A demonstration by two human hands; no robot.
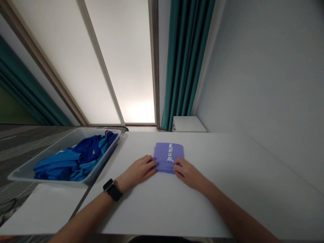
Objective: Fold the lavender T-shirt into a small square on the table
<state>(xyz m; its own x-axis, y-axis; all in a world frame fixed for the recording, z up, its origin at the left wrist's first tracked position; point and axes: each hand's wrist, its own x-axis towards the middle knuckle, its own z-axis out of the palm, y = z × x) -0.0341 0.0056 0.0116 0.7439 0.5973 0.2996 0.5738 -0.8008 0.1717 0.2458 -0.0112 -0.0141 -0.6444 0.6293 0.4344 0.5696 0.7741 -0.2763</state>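
Observation:
A folded purple garment (163, 158) lies flat on the white table in front of me, with a column of white characters printed on its face. My left hand (141, 170), with a black watch (112, 190) on the wrist, is closed at the garment's left edge near the lower corner. At the lower right part of the cloth, my right hand (187, 172) has its fingers curled and pinched on the fabric. The undersides of the fingertips on both hands are partly hidden.
A translucent plastic bin (24, 172) holding crumpled blue clothes (76, 157) stands to the left, across a seam in the white table (162, 209). A small white cabinet (189, 124), teal curtains (188, 60) and a frosted glass door (124, 60) are behind. A wall (265, 77) rises at right.

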